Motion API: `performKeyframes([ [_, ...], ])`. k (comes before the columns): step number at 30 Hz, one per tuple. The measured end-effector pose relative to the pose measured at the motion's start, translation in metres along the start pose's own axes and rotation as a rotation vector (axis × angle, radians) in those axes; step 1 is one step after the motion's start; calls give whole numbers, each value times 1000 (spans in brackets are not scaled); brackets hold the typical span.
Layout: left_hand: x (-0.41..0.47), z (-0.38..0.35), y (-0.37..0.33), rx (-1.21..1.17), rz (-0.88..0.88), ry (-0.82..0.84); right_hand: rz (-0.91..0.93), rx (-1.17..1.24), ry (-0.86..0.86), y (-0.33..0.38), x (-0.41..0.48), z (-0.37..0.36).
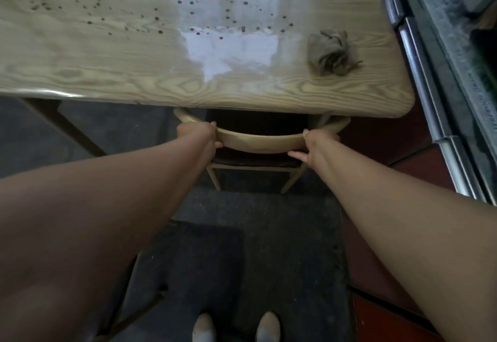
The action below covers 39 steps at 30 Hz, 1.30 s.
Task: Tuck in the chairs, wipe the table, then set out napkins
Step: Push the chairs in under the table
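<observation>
Fingers of my left hand are curled tight around the left end of the curved backrest, and the fingers of my right hand are wrapped on its right end, with a couple of them pointing loose under the rail. Both hands are clamped on the same chair, one at each end of the rail.

Just below my fingers the dark seat shows, and most of it already sits under the table, whose near edge hangs right above my knuckles. I judge the tucking step is nearly finished for this chair: a short, even push with both arms should bring the backrest up to the table edge, kept straight so the legs don't twist.

Beyond my right fingers, up on the table, a crumpled cloth lies near the right corner. Farther out, scattered crumbs spread across the surface, on both sides of a bright glare patch. Wiping has clearly not been done, so once I let go, my right hand should reach forward for the cloth. I see no napkins that I can make out.
</observation>
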<state>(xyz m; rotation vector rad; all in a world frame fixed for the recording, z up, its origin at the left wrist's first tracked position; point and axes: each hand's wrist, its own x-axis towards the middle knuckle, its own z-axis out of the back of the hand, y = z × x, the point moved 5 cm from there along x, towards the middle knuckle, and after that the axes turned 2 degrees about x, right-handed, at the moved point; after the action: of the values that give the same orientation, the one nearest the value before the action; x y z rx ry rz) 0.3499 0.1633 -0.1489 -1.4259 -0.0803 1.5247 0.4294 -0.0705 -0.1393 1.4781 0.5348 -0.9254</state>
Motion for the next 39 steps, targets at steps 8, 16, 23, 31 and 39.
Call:
performKeyframes([
  [8, -2, 5, 7, -57, -14, 73, 23, -83, 56, 1, -6, 7],
  [16, -36, 28, 15, 21, -75, 253, 80, -269, 141, -34, -71, -7],
  [23, -74, 99, 22, 106, -82, 400, 32, -429, 202, -83, -143, -2],
  [31, -97, 217, 43, 214, -114, 350, 28, -562, 288, -144, -236, -8],
  [39, -104, 342, 88, 229, -112, 343, 62, -649, 339, -231, -322, -24],
])
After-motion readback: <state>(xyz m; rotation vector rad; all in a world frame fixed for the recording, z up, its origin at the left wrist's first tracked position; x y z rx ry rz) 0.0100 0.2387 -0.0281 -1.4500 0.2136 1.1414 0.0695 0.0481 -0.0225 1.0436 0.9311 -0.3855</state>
